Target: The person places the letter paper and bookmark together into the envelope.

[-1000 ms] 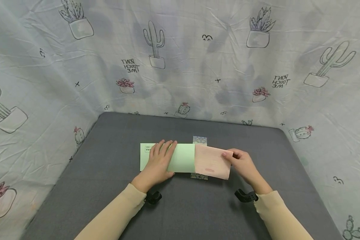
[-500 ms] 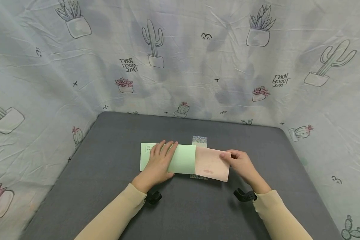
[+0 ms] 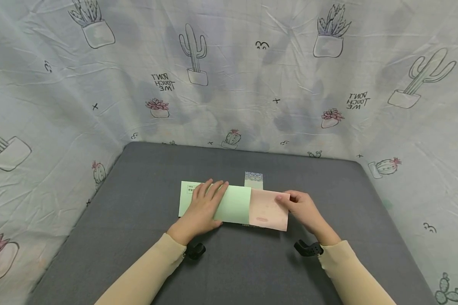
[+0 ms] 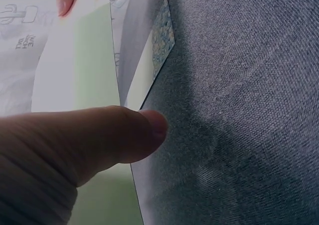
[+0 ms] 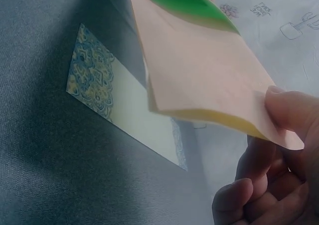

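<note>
In the head view a light green paper piece (image 3: 233,204) with a small printed box lies crosswise on the table. My left hand (image 3: 201,206) rests across it with straight, spread fingers; the left wrist view shows the thumb (image 4: 124,130) lying over its near edge. A pink paper piece (image 3: 267,207) continues rightward from the green one. My right hand (image 3: 304,209) pinches its upper right corner, thumb on top. The right wrist view shows a yellowish underside or inner layer at its bowed end. Underneath lies a patterned strip (image 5: 94,78), partly hidden.
A dark grey cloth covers the table (image 3: 229,267). White hanging cloth (image 3: 229,76) printed with cacti encloses the back and sides. Dark wrist straps (image 3: 309,248) are worn on both wrists.
My right hand has moved slightly left with the pink paper, and less pink shows beyond the green. The strip's near end is more covered. The left hand has stayed nearly still.
</note>
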